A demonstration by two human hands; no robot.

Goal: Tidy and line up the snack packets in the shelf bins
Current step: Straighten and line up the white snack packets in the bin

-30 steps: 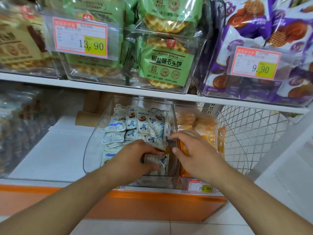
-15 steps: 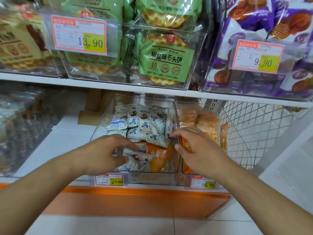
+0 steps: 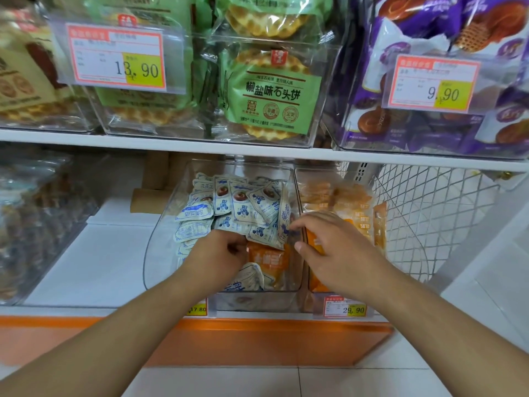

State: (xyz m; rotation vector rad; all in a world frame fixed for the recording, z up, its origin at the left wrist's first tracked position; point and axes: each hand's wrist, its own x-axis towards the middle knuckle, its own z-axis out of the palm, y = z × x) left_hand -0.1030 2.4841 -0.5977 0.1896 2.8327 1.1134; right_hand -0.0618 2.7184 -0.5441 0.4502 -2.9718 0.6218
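Small blue-and-white snack packets (image 3: 243,207) (orange ones beneath) lie jumbled in the clear bin (image 3: 154,253).

Bright, even overhead light, shadows soft. Glare on the clear bin fronts (image 3: 183,90); left bins (image 3: 34,224) blurred. Wide-angle bends the shelf edge (image 3: 257,151) toward the frame corners.

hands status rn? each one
Left hand: curled among the white packets; grip unclear.
Right hand: fingers on the bin wall; grip unclear.
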